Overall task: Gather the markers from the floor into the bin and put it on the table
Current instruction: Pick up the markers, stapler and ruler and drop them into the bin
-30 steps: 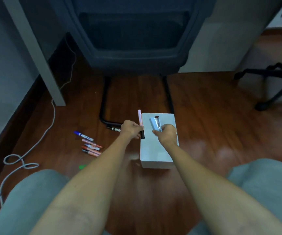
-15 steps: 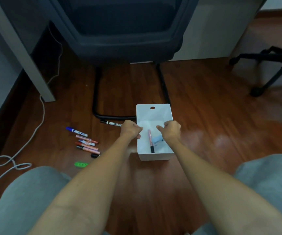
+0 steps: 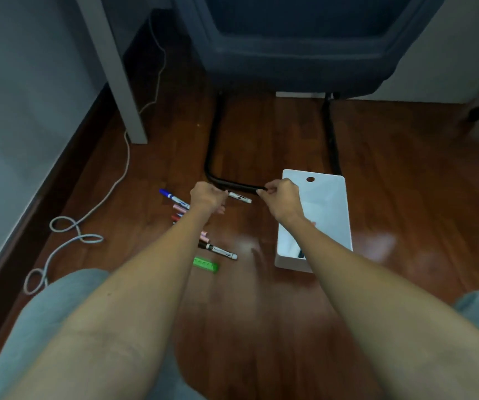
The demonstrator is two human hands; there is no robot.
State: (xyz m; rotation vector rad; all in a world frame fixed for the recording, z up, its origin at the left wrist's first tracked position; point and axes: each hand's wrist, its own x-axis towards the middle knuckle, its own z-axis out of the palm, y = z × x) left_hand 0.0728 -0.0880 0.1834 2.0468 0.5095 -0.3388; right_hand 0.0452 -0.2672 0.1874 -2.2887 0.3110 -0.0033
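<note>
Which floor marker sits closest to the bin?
The white-barrelled marker by the chair's black base tube, lying between the two hands and nearest the white bin. The blue-capped marker and the pink ones lie further left.

No legible text, label, brand, number or sign found anywhere in frame. Dark printing noted on white barrel of marker point(image 3: 240, 197) at frame centre and on marker point(image 3: 221, 251) lying just below centre; both too small and blurred to read. White bin point(image 3: 330, 197), right of centre, bears no readable marking.
</note>
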